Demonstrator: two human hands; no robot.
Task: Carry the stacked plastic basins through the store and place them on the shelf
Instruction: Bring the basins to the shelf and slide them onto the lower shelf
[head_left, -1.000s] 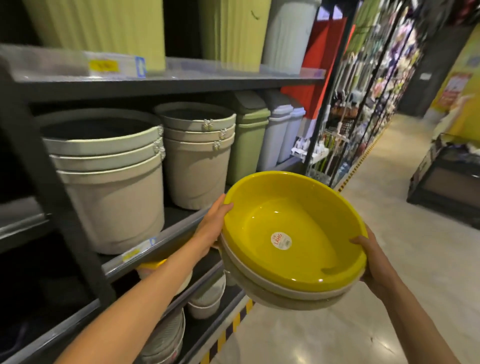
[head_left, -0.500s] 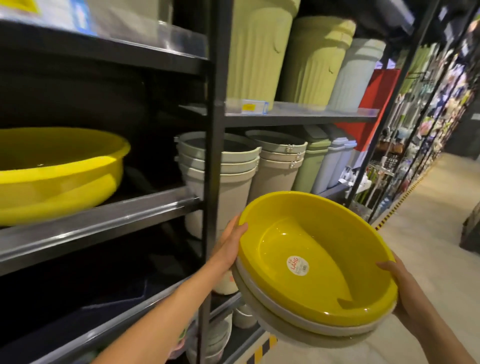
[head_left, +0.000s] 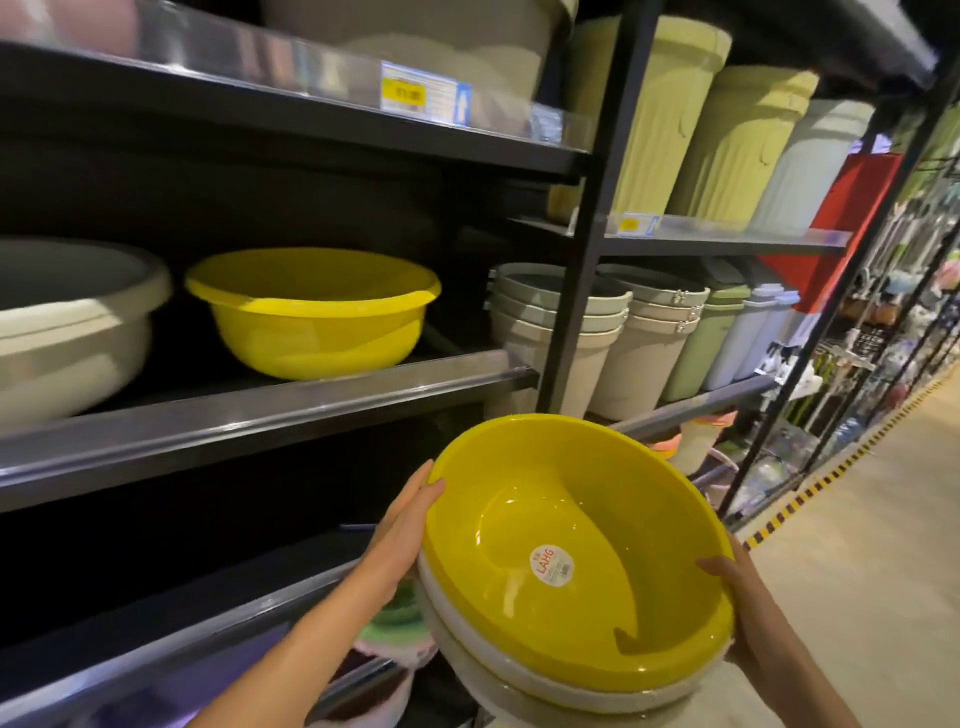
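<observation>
I hold the stacked basins (head_left: 571, 561) in front of me, low and right of centre: a yellow one with a round sticker on top, white and beige ones nested under it. My left hand (head_left: 402, 535) grips the stack's left rim. On the right rim sits my right hand (head_left: 748, 613), thumb over the edge. The stack tilts toward me. The dark metal shelf (head_left: 260, 410) runs just up and left of it, carrying a yellow basin (head_left: 311, 312) and a beige basin (head_left: 67, 322).
A black upright post (head_left: 587, 249) divides the shelving. Right of it stand stacked beige buckets (head_left: 566, 332), green and pale bins (head_left: 727, 338) and tall ribbed bins (head_left: 675, 124) above. The aisle floor (head_left: 883, 519) with a yellow-black strip opens to the right.
My view has swung left along the shelving: the yellow basin on the shelf now sits near centre and a beige one appears. Both hands keep their grip on the stack.
</observation>
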